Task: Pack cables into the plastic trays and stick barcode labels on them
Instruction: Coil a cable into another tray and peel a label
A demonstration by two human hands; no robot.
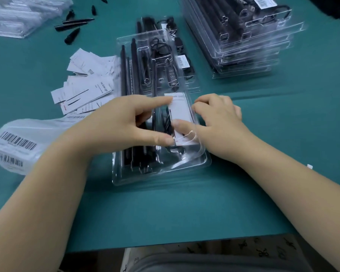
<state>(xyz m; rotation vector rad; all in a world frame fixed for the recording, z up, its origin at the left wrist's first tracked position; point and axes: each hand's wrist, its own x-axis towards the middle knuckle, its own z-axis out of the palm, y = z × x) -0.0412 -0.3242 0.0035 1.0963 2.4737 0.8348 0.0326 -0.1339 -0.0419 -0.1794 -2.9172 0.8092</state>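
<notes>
Both hands, left [126, 122] and right [218, 116], pinch a white card [182, 112] over teal table [165, 213]

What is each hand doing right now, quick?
Left hand: pinching the white card between forefinger and thumb.
Right hand: fingers curled at the card's right edge, thumb pressing it.

A table [165, 216] covered in teal cloth fills the view under even light

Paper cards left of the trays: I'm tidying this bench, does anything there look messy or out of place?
Yes. The paper cards lie fanned in a loose, overlapping heap at mixed angles, and black pointed parts lie scattered behind them on the green table.
</notes>
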